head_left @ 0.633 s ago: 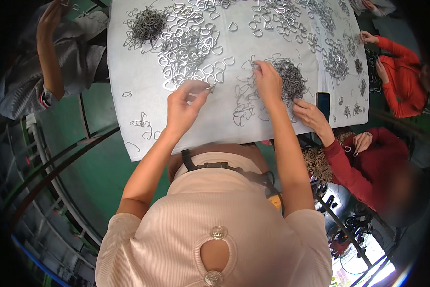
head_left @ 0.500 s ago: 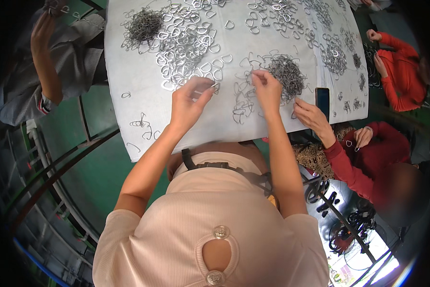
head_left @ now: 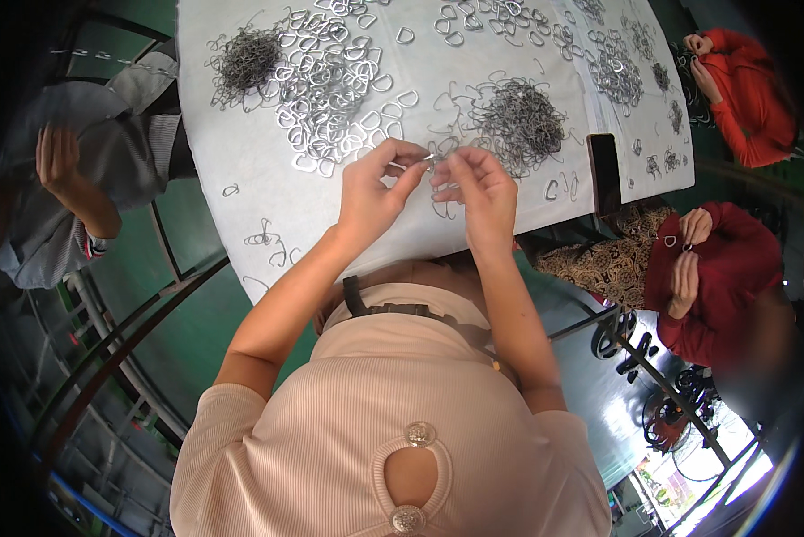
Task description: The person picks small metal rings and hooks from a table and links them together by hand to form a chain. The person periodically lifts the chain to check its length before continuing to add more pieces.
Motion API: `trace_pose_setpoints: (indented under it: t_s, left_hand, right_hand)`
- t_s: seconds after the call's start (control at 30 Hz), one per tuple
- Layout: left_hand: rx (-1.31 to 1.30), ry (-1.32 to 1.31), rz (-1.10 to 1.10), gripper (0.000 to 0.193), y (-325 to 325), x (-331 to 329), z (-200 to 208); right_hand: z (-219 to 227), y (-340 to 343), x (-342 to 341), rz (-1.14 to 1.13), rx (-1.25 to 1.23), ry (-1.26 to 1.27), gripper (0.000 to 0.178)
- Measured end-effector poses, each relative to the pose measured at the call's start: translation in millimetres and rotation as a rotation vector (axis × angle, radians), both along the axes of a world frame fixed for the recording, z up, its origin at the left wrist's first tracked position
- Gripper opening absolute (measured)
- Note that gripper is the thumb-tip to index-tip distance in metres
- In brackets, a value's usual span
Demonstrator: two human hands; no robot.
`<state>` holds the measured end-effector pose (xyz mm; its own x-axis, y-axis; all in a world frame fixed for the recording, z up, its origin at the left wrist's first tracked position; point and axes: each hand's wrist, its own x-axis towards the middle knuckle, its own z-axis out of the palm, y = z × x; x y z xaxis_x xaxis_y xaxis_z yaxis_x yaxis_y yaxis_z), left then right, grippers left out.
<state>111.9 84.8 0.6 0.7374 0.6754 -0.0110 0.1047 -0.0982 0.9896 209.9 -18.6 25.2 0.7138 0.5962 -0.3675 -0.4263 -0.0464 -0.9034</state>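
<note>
Over the near part of the white-covered table (head_left: 299,197), my two hands meet fingertip to fingertip. My left hand (head_left: 377,186) pinches a shiny metal D-ring (head_left: 431,158) between thumb and fingers. My right hand (head_left: 484,199) is closed at the ring's other side on what looks like a thin bent wire piece, mostly hidden by the fingers. Beyond my left hand spreads a heap of silvery D-rings (head_left: 326,89). A tangled pile of dark bent wire pieces (head_left: 527,125) lies just past my right hand.
Another dark wire pile (head_left: 248,64) lies far left, and a few loose wires (head_left: 263,237) near left. A phone (head_left: 604,174) lies at the right edge. A person in dark red (head_left: 729,246) sits right, one in orange-red (head_left: 753,103) farther back, one in grey (head_left: 124,143) left.
My right hand has come left from the wire pile to my left hand, which moved slightly right. The dark-red-sleeved person's hand has withdrawn from the table edge.
</note>
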Motion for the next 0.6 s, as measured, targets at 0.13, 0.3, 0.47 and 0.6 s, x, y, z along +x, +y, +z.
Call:
trace_pose_setpoints:
  t_s: [0.13, 0.3, 0.47, 0.6]
  left_hand:
    - [0.087, -0.104, -0.028, 0.018, 2, 7, -14]
    - [0.700, 0.089, 0.018, 0.024, 47, 41, -58]
    - [0.917, 0.301, -0.103, 0.026, 70, 72, -90]
    - [0.613, 0.426, -0.128, 0.023, 77, 69, -69]
  right_hand:
    - [-5, -6, -1, -0.063, 0.069, -0.166, 0.013]
    - [-10, -18, 6, -0.083, 0.077, -0.355, 0.010]
    - [-15, -32, 11, 0.001, -0.036, -0.415, 0.008]
    - [-14, -32, 5, 0.010, -0.057, -0.409, 0.008]
